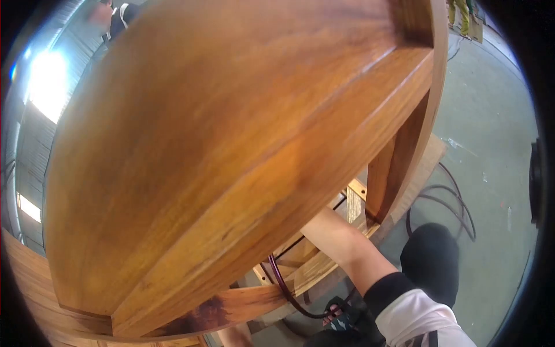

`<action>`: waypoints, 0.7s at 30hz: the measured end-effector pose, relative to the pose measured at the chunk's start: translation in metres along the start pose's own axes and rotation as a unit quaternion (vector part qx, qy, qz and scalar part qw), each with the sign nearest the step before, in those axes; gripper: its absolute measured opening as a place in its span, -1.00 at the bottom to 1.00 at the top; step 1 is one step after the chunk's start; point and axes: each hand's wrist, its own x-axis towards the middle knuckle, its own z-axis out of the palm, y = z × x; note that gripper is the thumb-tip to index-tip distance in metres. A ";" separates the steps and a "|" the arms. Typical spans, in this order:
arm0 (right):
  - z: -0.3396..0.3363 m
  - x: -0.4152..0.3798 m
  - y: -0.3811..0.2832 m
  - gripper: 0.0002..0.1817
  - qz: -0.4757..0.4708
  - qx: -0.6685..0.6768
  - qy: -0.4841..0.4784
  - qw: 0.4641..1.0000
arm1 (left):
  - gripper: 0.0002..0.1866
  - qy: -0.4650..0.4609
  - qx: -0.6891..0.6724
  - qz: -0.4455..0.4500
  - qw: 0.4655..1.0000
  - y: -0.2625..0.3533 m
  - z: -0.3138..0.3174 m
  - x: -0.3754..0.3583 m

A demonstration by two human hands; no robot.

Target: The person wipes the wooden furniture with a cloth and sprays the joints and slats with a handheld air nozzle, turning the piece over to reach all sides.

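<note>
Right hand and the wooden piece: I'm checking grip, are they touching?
Cannot tell. In the head view the right forearm runs under the big wooden piece, which hides the hand itself, so no contact or gap shows.

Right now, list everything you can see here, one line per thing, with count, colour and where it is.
wooden frame: one, varnished orange-brown, fills most of the view, close to the camera
hose: one, dark maroon, curves under the frame at bottom centre
cables: a few loops, dark, on the floor at right
floor: one, grey-green concrete, right side
other person: one, yellow-green trousers, far top right, only legs show
right arm: one, bare forearm with black and white sleeve, reaches under the frame; hand hidden
knee: one, black, lower right
foot: one, in a dark sandal, bottom centre
left hand: not in view
</note>
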 end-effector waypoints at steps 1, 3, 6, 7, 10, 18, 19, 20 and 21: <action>0.000 0.004 0.002 -0.60 0.010 -0.006 0.018 1.000 | -0.54 -0.015 0.086 0.085 0.993 0.007 0.012 0.001; -0.008 0.001 0.006 -0.61 0.019 0.001 0.038 0.999 | -0.58 -0.022 0.251 0.253 0.934 0.023 0.036 0.007; -0.021 -0.005 0.006 -0.59 0.023 -0.001 0.052 0.998 | -0.65 -0.155 0.378 0.415 0.813 0.030 0.097 0.025; -0.018 -0.002 0.008 -0.59 0.034 0.011 0.080 0.996 | -0.66 -0.216 0.416 0.457 0.756 0.028 0.114 0.031; -0.027 -0.008 0.002 -0.57 0.003 -0.018 0.051 0.999 | -0.68 -0.312 0.527 0.420 0.670 0.019 0.138 0.037; -0.016 -0.001 0.011 -0.45 -0.012 -0.016 0.039 0.999 | -0.72 -0.368 0.704 0.242 0.558 0.014 0.136 0.032; -0.018 -0.007 0.009 -0.44 -0.013 -0.009 0.046 0.999 | -0.72 -0.370 0.711 0.231 0.552 0.014 0.134 0.031; -0.019 -0.006 0.010 -0.45 -0.021 -0.003 0.048 0.999 | -0.72 -0.371 0.719 0.223 0.544 0.014 0.130 0.030; -0.017 -0.006 0.009 -0.47 -0.028 0.005 0.049 0.998 | -0.73 -0.373 0.725 0.215 0.538 0.015 0.127 0.030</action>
